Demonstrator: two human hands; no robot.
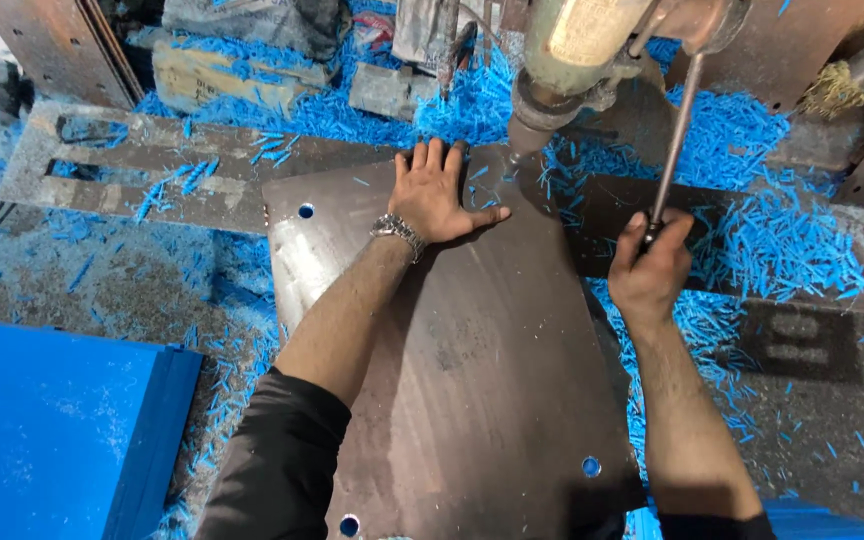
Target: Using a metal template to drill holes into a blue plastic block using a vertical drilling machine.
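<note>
Head view — plate: dark metal plate [472, 380] lies flat under the drill press [572, 60]; likely heavy, stiff — best gripped at its edges.
Left hand [437, 195]: spread flat, pressing the plate.
Right hand [647, 270]: clenched round the feed lever [674, 140].
Around: blue shavings [752, 230].

Drill tip [527, 150] behind chuck, metal plate [472, 380] w/ bottom edge cut off, lever [674, 130] end inside right hand [649, 272].
</note>
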